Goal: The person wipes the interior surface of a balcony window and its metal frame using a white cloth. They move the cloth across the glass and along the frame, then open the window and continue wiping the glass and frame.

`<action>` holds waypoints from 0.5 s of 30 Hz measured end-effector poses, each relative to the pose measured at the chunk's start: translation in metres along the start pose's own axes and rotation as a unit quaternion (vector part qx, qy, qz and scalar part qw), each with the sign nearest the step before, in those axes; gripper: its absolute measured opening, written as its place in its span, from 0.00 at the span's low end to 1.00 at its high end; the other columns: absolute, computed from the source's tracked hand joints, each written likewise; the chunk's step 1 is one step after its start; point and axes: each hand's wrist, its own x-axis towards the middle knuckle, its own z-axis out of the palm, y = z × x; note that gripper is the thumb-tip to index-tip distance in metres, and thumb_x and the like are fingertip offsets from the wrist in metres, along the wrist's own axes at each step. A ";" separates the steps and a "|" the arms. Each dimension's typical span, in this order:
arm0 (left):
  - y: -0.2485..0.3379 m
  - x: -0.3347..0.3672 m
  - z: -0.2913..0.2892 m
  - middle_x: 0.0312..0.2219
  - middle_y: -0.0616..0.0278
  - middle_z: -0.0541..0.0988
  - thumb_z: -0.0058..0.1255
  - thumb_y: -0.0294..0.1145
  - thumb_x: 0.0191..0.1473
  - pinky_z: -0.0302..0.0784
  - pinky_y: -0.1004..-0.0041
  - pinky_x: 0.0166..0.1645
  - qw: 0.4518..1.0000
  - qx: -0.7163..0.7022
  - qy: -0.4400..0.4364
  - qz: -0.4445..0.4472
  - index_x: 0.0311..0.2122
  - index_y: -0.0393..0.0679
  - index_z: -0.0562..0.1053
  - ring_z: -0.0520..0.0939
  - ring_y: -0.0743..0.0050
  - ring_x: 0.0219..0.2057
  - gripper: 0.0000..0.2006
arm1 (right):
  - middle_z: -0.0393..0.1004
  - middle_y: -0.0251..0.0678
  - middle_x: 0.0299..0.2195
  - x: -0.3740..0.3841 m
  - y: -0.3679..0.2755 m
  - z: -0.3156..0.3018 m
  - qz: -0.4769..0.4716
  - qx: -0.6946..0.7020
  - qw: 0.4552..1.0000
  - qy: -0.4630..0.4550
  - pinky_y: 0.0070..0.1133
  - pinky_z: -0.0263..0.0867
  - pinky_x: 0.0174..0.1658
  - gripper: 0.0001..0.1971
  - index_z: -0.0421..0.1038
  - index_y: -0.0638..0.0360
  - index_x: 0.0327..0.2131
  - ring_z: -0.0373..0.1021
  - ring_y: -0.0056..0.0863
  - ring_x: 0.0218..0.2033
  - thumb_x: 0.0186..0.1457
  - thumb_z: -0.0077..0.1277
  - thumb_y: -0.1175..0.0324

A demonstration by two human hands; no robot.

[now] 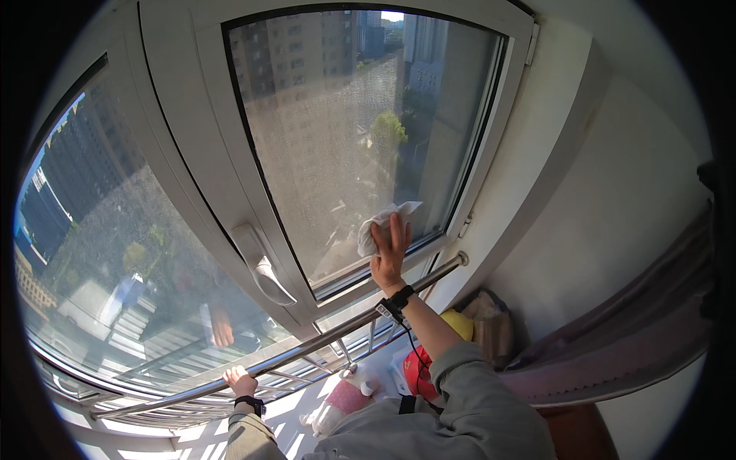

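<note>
With fingers spread over a white cloth, my right hand presses it against the window pane near its lower right corner. The cloth is bunched under the palm, and one corner sticks out past the fingertips. Streaks and specks mark the sunlit glass. Lower and to the left, my left hand is closed round the metal railing that runs below the window. Between my hands, a white window handle sits on the frame, touched by neither.
A second pane lies to the left, reflecting a hand. Below the railing are a plush toy in pink, a red item and a brown bag. A purple-grey curtain hangs at the right by the white wall.
</note>
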 end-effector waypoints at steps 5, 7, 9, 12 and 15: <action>-0.001 0.001 0.001 0.32 0.51 0.76 0.58 0.29 0.34 0.60 0.56 0.54 0.999 0.024 -0.026 -0.018 0.29 0.42 0.74 0.73 0.48 0.43 0.12 | 0.51 0.48 0.64 0.097 0.084 -0.016 0.379 0.237 0.848 0.283 0.29 0.52 0.63 0.22 0.58 0.65 0.60 0.54 0.42 0.63 0.63 0.40 0.72; -0.002 0.002 0.001 0.32 0.51 0.76 0.57 0.29 0.34 0.60 0.55 0.53 0.999 0.032 -0.039 -0.014 0.29 0.42 0.73 0.73 0.48 0.42 0.11 | 0.50 0.48 0.64 0.154 0.073 -0.032 0.372 0.316 0.822 0.292 0.30 0.52 0.63 0.22 0.58 0.63 0.60 0.52 0.42 0.64 0.63 0.41 0.71; -0.005 0.003 0.001 0.31 0.52 0.75 0.55 0.28 0.34 0.58 0.53 0.53 0.999 0.022 -0.028 -0.003 0.28 0.41 0.72 0.71 0.48 0.41 0.11 | 0.44 0.46 0.67 0.195 0.036 -0.032 0.250 0.295 0.892 0.233 0.36 0.47 0.65 0.24 0.60 0.53 0.61 0.45 0.45 0.67 0.61 0.43 0.71; -0.010 0.003 0.003 0.31 0.52 0.75 0.57 0.30 0.34 0.60 0.52 0.52 0.999 0.032 -0.042 0.003 0.28 0.42 0.72 0.72 0.48 0.42 0.12 | 0.33 0.44 0.69 0.215 -0.011 -0.014 0.030 0.112 0.987 0.110 0.51 0.29 0.66 0.28 0.63 0.37 0.60 0.32 0.49 0.70 0.56 0.47 0.73; -0.015 0.002 0.009 0.31 0.52 0.75 0.58 0.31 0.34 0.60 0.52 0.51 0.999 0.040 -0.013 0.021 0.28 0.42 0.72 0.72 0.48 0.41 0.12 | 0.35 0.44 0.69 0.167 -0.021 0.005 0.030 0.082 0.994 0.061 0.51 0.23 0.67 0.27 0.65 0.37 0.59 0.32 0.48 0.70 0.55 0.48 0.71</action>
